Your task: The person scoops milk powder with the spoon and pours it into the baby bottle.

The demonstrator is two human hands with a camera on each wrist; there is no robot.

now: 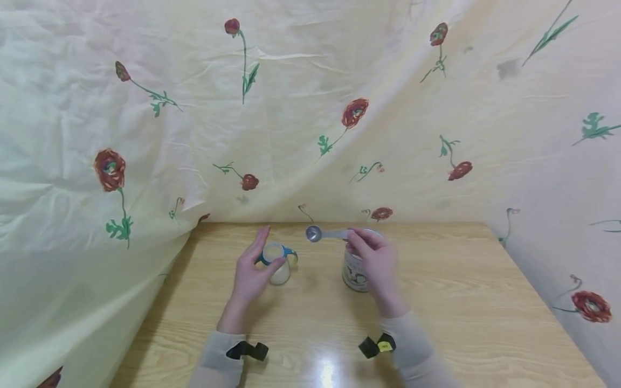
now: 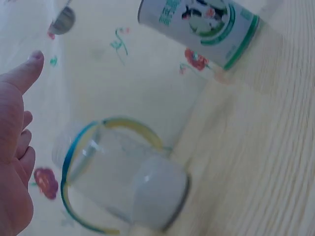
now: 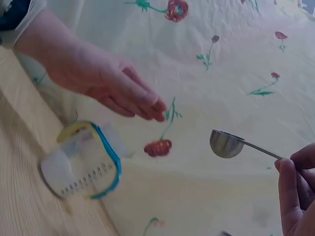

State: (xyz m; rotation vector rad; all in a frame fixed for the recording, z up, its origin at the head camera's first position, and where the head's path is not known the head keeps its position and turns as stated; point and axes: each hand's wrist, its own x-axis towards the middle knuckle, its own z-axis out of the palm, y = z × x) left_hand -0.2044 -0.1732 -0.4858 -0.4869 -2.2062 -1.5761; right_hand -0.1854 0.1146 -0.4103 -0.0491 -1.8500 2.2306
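Note:
My right hand pinches the handle of a metal measuring spoon, its round bowl pointing left. In the right wrist view the spoon's bowl hangs upright, and its contents cannot be seen. My left hand holds nothing; its fingers are spread beside a clear baby bottle with blue and yellow handles. The bottle stands upright without a lid, with whitish contents at its bottom. In the left wrist view a gap shows between the left hand and the bottle. A white and green tin with a cow picture stands behind the right hand.
A pale wooden table bears the bottle and the tin. Behind it and along its sides hangs a cream cloth printed with red flowers. Each wrist wears a black strap with a small camera.

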